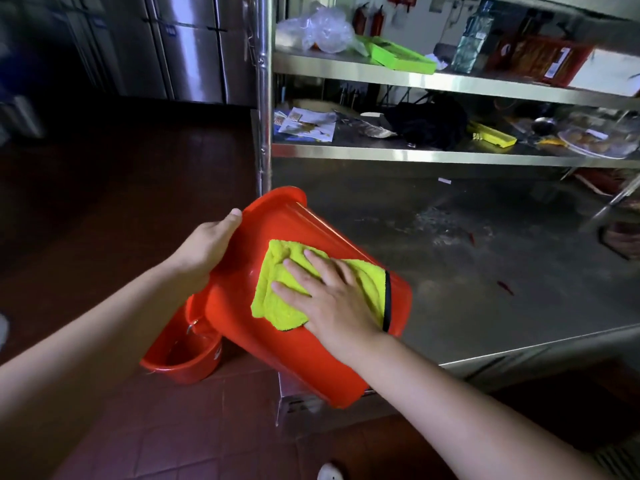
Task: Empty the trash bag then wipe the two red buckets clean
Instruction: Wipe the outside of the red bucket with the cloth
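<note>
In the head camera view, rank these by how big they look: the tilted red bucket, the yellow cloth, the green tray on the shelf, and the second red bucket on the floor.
1. tilted red bucket
2. yellow cloth
3. second red bucket, partly hidden, so unsure
4. green tray, farther away, so unsure

We see both forearms bare from elbow to wrist, with no sleeves, gloves, watch or rings in view. The left hand (204,242) and right hand (325,299) are uncovered, nails short and unpainted. At six o'clock, a white shoe toe (329,472) shows.
</note>
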